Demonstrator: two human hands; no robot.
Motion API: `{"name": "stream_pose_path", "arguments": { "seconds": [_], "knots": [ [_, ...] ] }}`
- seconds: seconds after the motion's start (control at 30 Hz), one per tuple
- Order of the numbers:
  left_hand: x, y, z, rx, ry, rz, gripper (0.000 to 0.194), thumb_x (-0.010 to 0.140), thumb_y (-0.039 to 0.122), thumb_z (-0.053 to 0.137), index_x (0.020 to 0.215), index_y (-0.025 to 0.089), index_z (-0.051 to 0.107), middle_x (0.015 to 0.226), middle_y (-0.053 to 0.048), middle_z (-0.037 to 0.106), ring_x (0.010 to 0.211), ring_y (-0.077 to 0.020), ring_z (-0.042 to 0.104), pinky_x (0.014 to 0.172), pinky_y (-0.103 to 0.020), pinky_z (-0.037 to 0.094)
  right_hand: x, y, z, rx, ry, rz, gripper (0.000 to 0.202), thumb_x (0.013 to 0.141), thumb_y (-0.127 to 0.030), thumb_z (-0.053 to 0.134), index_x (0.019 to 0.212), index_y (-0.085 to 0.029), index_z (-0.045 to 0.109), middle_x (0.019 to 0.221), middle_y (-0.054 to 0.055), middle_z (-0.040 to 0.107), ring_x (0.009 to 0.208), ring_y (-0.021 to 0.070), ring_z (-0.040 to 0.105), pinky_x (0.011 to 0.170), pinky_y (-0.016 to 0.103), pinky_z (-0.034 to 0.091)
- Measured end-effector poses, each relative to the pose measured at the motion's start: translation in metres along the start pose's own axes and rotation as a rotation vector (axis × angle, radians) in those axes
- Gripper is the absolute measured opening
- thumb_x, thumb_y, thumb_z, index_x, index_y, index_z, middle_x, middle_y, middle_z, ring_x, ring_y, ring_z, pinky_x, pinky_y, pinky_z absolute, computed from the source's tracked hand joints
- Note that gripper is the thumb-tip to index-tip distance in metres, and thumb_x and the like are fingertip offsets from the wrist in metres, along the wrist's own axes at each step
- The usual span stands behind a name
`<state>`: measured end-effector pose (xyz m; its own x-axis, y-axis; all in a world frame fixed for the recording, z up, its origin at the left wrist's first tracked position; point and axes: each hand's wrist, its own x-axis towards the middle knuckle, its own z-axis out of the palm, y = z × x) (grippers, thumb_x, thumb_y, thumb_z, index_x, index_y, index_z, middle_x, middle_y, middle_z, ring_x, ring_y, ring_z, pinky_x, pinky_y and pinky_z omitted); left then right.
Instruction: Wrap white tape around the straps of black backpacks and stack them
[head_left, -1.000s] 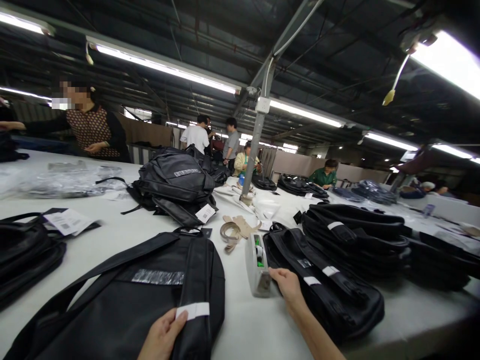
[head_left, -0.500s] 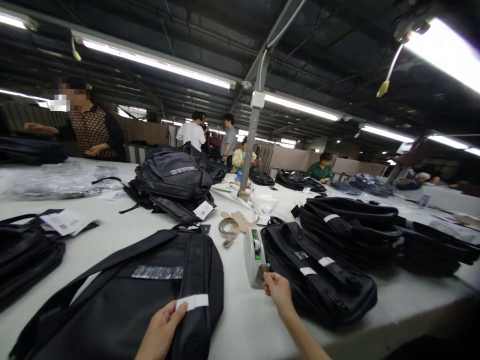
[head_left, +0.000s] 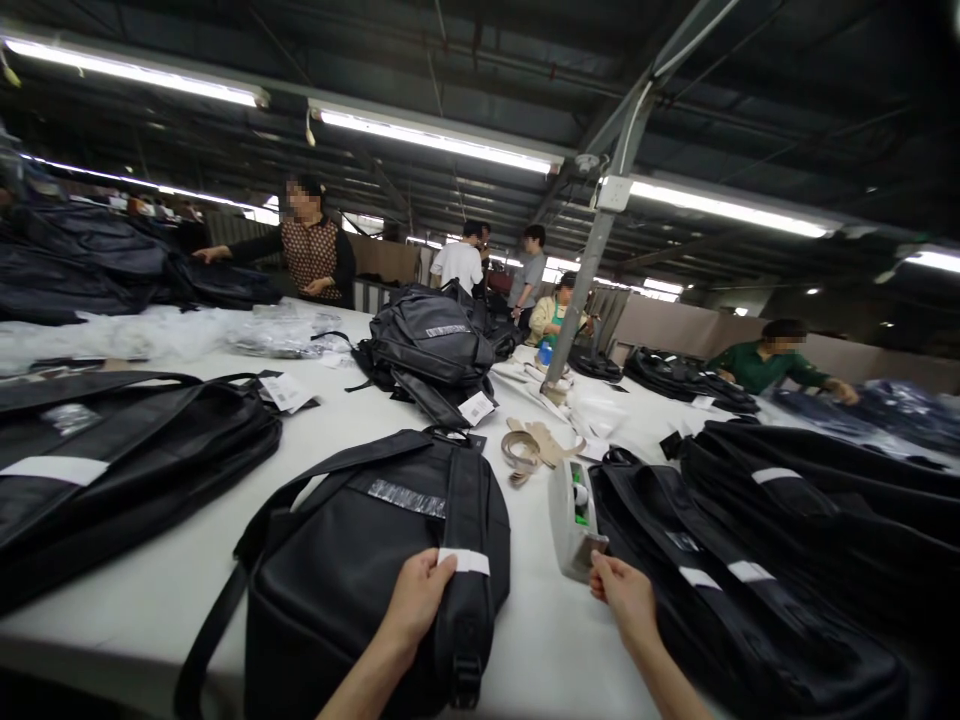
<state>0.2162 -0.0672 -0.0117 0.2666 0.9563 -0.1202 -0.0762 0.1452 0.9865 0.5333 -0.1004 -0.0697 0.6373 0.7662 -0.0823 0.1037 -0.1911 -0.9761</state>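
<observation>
A black backpack (head_left: 337, 560) lies on the table in front of me, straps up. Around its right shoulder strap (head_left: 466, 490) goes a white paper band (head_left: 469, 562). My left hand (head_left: 420, 597) presses the band's left end to the strap between thumb and fingers. At the front edge of a grey tape dispenser (head_left: 571, 548), to the right of the backpack, my right hand (head_left: 624, 592) is closed in a pinch on the tape end. The tape itself barely shows. Green parts and a white roll sit inside the dispenser.
Banded black backpacks lie to the right (head_left: 720, 580) and left (head_left: 135, 460). Behind are a backpack pile (head_left: 431, 340), a beige strip coil (head_left: 519, 450) and a metal post (head_left: 592, 290). Clear plastic bags (head_left: 277, 330) lie far left. Several people stand beyond the table.
The view has swung left, so everything sits further right in the picture. Both hands keep their places, left on the paper band, right at the dispenser's front edge.
</observation>
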Motion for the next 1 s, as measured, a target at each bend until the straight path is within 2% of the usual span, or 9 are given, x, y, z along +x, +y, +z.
{"name": "stream_pose_path", "arguments": {
  "seconds": [0.1,0.2,0.3,0.37,0.47,0.53,0.73,0.83,1.0],
  "knots": [
    [0.002,-0.005,0.0,0.103,0.082,0.018,0.032,0.07,0.042,0.052,0.07,0.011,0.062,0.071,-0.006,0.065,0.071,-0.0212,0.058,0.065,-0.028,0.041,-0.011,0.005,0.001,-0.047,-0.024,0.016,0.048,0.049,-0.061,0.065,0.051,-0.015,0.054,0.042,-0.001,0.049,0.038,0.0124,0.045,0.041,0.026,0.039],
    [0.004,-0.01,0.0,0.155,0.115,0.025,0.031,0.069,0.043,0.052,0.067,0.013,0.06,0.066,-0.004,0.063,0.066,-0.0202,0.056,0.06,-0.027,0.039,-0.033,-0.014,0.013,-0.133,-0.111,-0.099,0.045,0.059,-0.058,0.063,0.065,-0.014,0.06,0.049,0.0,0.054,0.046,0.0144,0.05,0.046,0.026,0.041],
    [0.004,-0.011,0.001,0.16,0.121,0.039,0.032,0.069,0.043,0.052,0.068,0.013,0.061,0.065,-0.004,0.063,0.068,-0.0207,0.056,0.061,-0.026,0.039,-0.061,-0.062,0.04,-0.186,-0.473,-0.272,0.036,0.074,-0.051,0.055,0.072,-0.015,0.059,0.056,0.0,0.056,0.052,0.0136,0.052,0.052,0.025,0.042],
    [0.004,-0.011,0.002,0.178,0.126,0.053,0.032,0.07,0.043,0.052,0.068,0.013,0.061,0.065,-0.004,0.062,0.068,-0.0203,0.056,0.06,-0.026,0.039,-0.077,-0.097,0.062,-0.202,-0.733,-0.32,0.032,0.08,-0.045,0.051,0.071,-0.015,0.058,0.057,0.0,0.055,0.053,0.0123,0.051,0.054,0.024,0.041],
    [0.002,-0.009,0.003,0.199,0.12,0.074,0.031,0.073,0.041,0.049,0.069,0.013,0.059,0.067,-0.005,0.062,0.067,-0.0194,0.056,0.059,-0.025,0.038,-0.088,-0.129,0.091,-0.276,-0.946,-0.344,0.026,0.08,-0.037,0.051,0.07,-0.014,0.058,0.056,-0.002,0.054,0.051,0.01,0.047,0.05,0.021,0.036],
    [0.001,-0.009,0.004,0.182,0.103,0.083,0.03,0.075,0.04,0.048,0.07,0.012,0.058,0.07,-0.006,0.063,0.067,-0.0189,0.056,0.059,-0.025,0.038,-0.086,-0.134,0.104,-0.359,-0.986,-0.365,0.022,0.078,-0.032,0.052,0.069,-0.014,0.059,0.054,-0.002,0.053,0.05,0.009,0.045,0.048,0.02,0.033],
    [-0.002,-0.008,0.004,0.174,0.108,0.1,0.028,0.075,0.038,0.048,0.067,0.013,0.055,0.068,-0.005,0.06,0.064,-0.0167,0.054,0.058,-0.024,0.037,-0.069,-0.123,0.125,-0.634,-0.931,-0.458,0.02,0.071,-0.029,0.054,0.062,-0.014,0.063,0.051,-0.002,0.053,0.048,0.0079,0.042,0.042,0.018,0.027],
    [-0.002,-0.006,0.003,0.152,0.094,0.09,0.028,0.076,0.04,0.047,0.066,0.014,0.053,0.064,-0.002,0.056,0.061,-0.0146,0.05,0.055,-0.023,0.034,-0.067,-0.124,0.131,-0.716,-0.887,-0.421,0.019,0.068,-0.027,0.055,0.057,-0.014,0.062,0.046,-0.003,0.05,0.045,0.0073,0.039,0.04,0.018,0.024],
    [0.007,-0.011,0.005,0.157,0.097,0.053,0.037,0.074,0.05,0.05,0.064,0.014,0.052,0.06,-0.001,0.053,0.058,-0.0136,0.048,0.054,-0.024,0.034,-0.066,-0.128,0.137,-0.734,-0.909,-0.324,0.018,0.065,-0.026,0.056,0.052,-0.014,0.058,0.043,-0.003,0.046,0.043,0.0067,0.039,0.039,0.018,0.025]
  ]
}}
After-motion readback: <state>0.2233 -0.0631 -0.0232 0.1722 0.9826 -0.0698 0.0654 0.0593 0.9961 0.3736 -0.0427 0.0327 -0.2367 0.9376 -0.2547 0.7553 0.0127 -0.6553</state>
